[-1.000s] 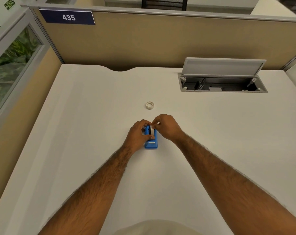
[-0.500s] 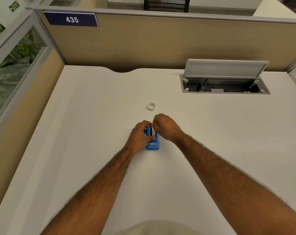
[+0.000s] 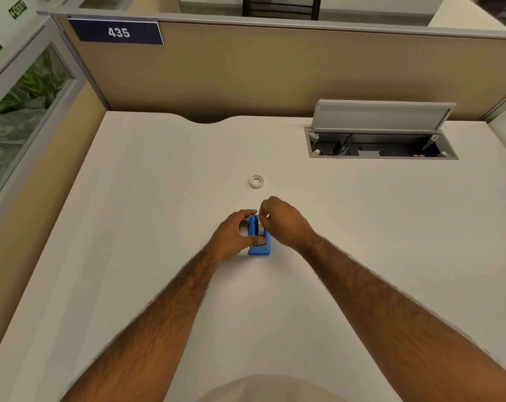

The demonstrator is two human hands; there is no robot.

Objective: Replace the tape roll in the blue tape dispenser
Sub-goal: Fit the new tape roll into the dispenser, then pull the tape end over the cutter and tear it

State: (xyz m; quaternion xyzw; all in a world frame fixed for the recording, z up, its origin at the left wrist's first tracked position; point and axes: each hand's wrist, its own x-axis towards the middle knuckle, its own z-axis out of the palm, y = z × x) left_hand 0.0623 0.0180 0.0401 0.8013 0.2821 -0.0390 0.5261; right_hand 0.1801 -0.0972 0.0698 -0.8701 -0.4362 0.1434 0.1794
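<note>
The small blue tape dispenser (image 3: 258,248) stands on the white desk (image 3: 159,227) near its middle. My left hand (image 3: 235,237) grips the dispenser from the left, thumb across its near part. My right hand (image 3: 283,220) pinches at the roll in the top of the dispenser from the right; the roll itself is mostly hidden by my fingers. A small white tape ring (image 3: 256,181) lies flat on the desk a short way beyond my hands.
An open cable hatch (image 3: 382,146) with a raised grey lid sits at the back right of the desk. A tan partition (image 3: 246,74) with a "435" sign closes the far edge. A glass panel stands to the left.
Both hands stay on the dispenser. My right fingers have shifted slightly at the top of it, and the white strip seen earlier between my hands is no longer visible.
</note>
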